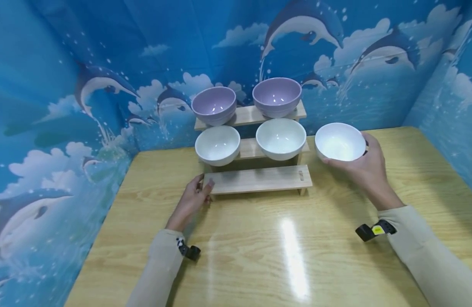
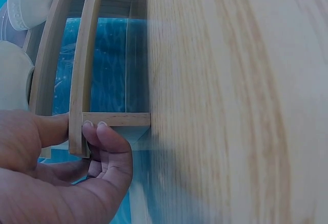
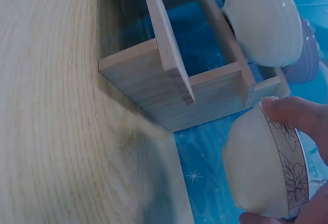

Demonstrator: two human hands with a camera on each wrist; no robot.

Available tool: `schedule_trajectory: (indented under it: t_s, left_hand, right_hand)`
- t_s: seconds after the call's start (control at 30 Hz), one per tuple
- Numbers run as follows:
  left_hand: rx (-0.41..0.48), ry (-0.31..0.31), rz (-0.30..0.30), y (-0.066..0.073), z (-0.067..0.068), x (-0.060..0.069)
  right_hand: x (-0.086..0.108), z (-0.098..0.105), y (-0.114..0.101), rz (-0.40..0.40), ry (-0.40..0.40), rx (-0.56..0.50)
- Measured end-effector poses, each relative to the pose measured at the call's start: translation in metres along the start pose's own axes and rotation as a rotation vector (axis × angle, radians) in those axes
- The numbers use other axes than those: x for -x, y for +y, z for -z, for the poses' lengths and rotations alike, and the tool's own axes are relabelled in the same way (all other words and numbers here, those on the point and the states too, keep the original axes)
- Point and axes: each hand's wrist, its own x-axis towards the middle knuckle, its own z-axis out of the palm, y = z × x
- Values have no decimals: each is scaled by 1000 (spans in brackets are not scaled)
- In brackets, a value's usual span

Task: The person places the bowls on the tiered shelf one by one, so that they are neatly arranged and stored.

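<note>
A wooden three-step rack (image 1: 259, 180) stands on the table. My left hand (image 1: 193, 194) grips the left end of its lowest shelf, thumb on top and fingers curled beneath, as the left wrist view shows. Off the rack's right side, my right hand (image 1: 368, 166) holds a white bowl (image 1: 339, 143) by its rim and side. A dark floral band (image 3: 292, 175) circles that bowl in the right wrist view. Two white bowls, one left (image 1: 217, 147) and one right (image 1: 281, 140), sit on the middle shelf. The top shelf bears two purple bowls, left (image 1: 214, 105) and right (image 1: 277, 97).
The wood-grain table (image 1: 251, 256) extends in front of the rack and to both sides. A blue curtain with dolphins (image 1: 174, 38) hangs close behind the rack and at the sides. Each wrist wears a strapped camera, such as the right one (image 1: 374, 230).
</note>
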Motion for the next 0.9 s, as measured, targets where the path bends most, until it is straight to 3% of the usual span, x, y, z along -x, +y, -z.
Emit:
schedule_trajectory:
  t_s: [0.37,0.9]
  left_hand:
    - [-3,4,-5,-2,0,1]
    - [23,4,0,-1,-1,-1]
  right_hand:
    - [25,9,-3,0,-28,-60]
    - [57,10,-1,54,-85,23]
